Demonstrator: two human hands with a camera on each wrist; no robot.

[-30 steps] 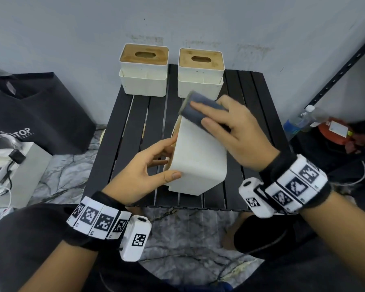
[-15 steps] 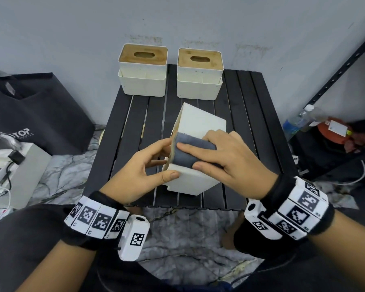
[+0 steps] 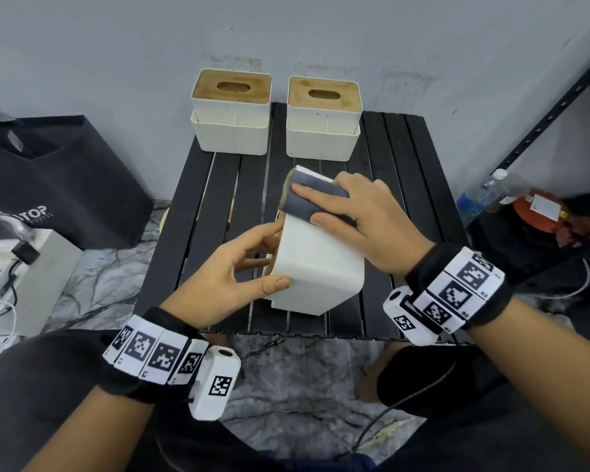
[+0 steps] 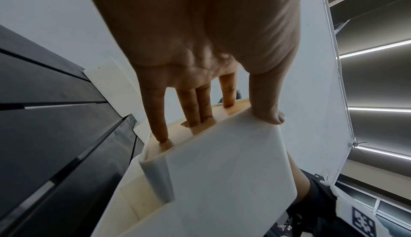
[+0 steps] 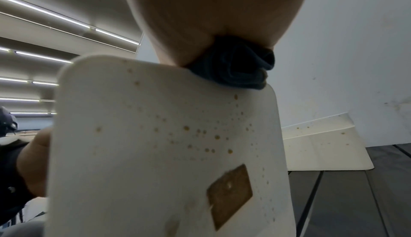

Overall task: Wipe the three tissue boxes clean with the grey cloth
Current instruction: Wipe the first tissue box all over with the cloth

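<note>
A white tissue box lies tipped on its side at the middle of the black slatted table. My left hand grips its near left corner, thumb on the white side, fingers on the wooden lid, two of them in the slot. My right hand holds the folded grey cloth and presses it onto the box's far upper end. Brown specks dot the box's right face, below the bunched cloth. Two more tissue boxes stand upright at the table's back edge.
A black bag and a white device with cables sit on the floor at the left. At the right, a water bottle lies under a dark metal shelf frame. The wall rises right behind the back boxes.
My right hand slid the cloth down the box's top face toward me, then back up to the far end. The left hand kept its grip and the box stayed put.
</note>
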